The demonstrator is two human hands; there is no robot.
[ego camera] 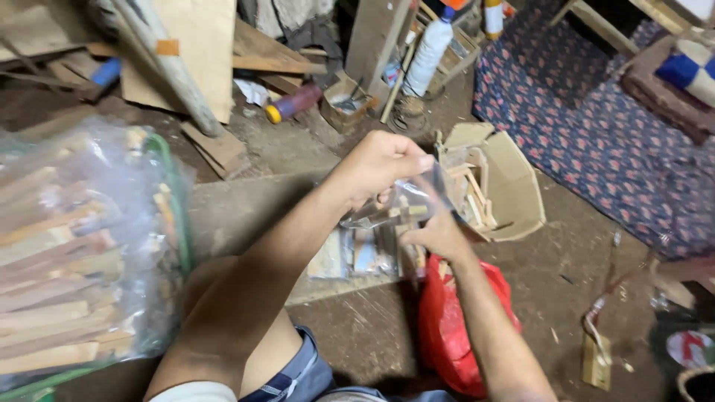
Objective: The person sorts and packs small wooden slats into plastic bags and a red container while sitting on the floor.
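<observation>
Both the left hand [380,167] and right hand [439,232] pinch 1 thin clear bag [391,205] of wooden pieces (blurred), which could tear and spill.

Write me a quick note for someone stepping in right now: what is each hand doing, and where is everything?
Left hand: raised, pinching the top of a small clear plastic bag with short pale wooden sticks inside.
Right hand: gripping the same bag from below.
Nearby: an open brown cardboard box with more wooden pieces sits just beyond the hands; small filled clear packets lie on the grey board beneath; a red plastic bag is under the right forearm; a large clear sack of wooden strips stands at the left.
Done: some packets are already filled.
Left: the held bag is not yet set down; whether it is sealed cannot be told.
</observation>
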